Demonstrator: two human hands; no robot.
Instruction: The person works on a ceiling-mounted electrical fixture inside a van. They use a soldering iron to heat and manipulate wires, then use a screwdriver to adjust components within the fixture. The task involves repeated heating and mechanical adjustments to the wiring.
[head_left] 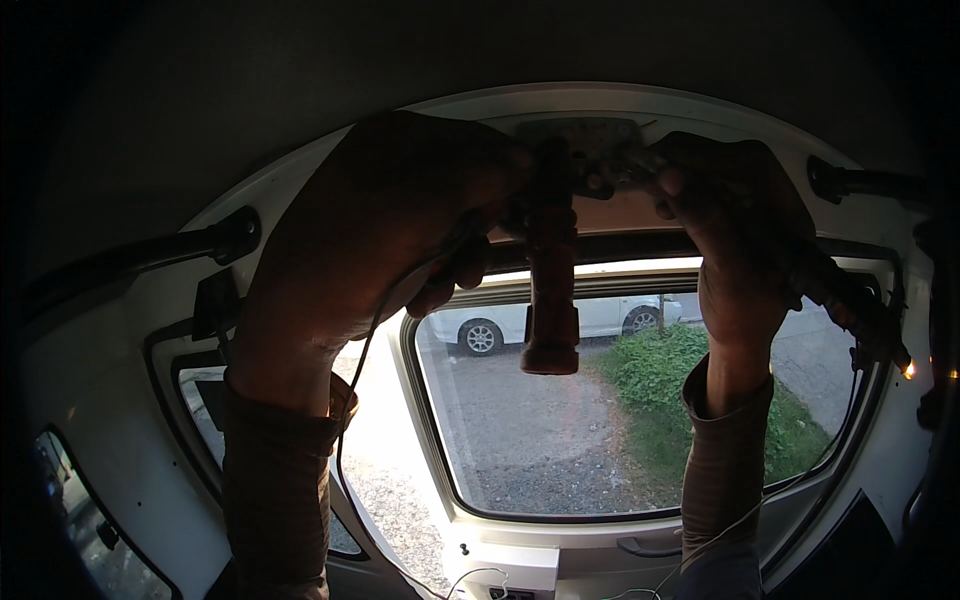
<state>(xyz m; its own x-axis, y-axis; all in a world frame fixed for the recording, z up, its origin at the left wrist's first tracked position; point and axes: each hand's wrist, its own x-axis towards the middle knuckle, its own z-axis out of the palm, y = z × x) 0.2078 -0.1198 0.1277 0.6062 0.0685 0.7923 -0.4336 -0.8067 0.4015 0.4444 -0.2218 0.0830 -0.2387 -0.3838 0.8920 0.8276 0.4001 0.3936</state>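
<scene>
Left hand (pixel 400 215) grips the reddish screwdriver handle (pixel 551 280); right hand (pixel 735 215) pinches the ceiling fitting (pixel 590 150) — best keep the tool square, pressing upward.

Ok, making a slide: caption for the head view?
Both hands work a screwdriver at a van's ceiling fitting.
</scene>
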